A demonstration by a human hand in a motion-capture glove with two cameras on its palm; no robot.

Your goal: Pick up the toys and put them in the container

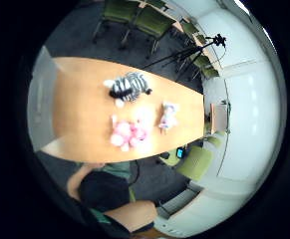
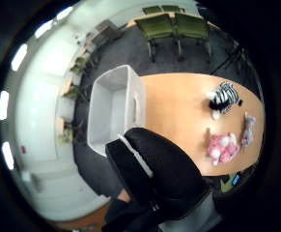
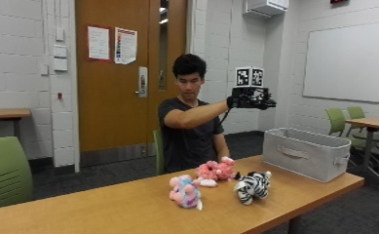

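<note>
Pink plush [image 3: 216, 171], pastel plush [image 3: 184, 191] and zebra plush [image 3: 253, 185] all lie on the counter [image 3: 111, 209]; the grey fabric bin [image 3: 306, 152] looks empty. Raised right hand [image 3: 249, 100] carries nothing, though whether its grip is released or clenched I cannot tell.

The table [image 3: 130, 204] had a smooth wood-look top w/ a soft satin sheen. The three toys were plush cloth: the zebra [image 3: 253, 185] in fuzzy black-and-white pile, the pink toy [image 3: 215, 171] fluffy, the pastel toy [image 3: 185, 191] in soft matt fleece. The container [image 3: 306, 152] looked like matt grey woven fabric, though poss. stiffened inside; hard to tell. The right hand [image 3: 249, 99] wore a matt black glove, prob. cloth.
</note>
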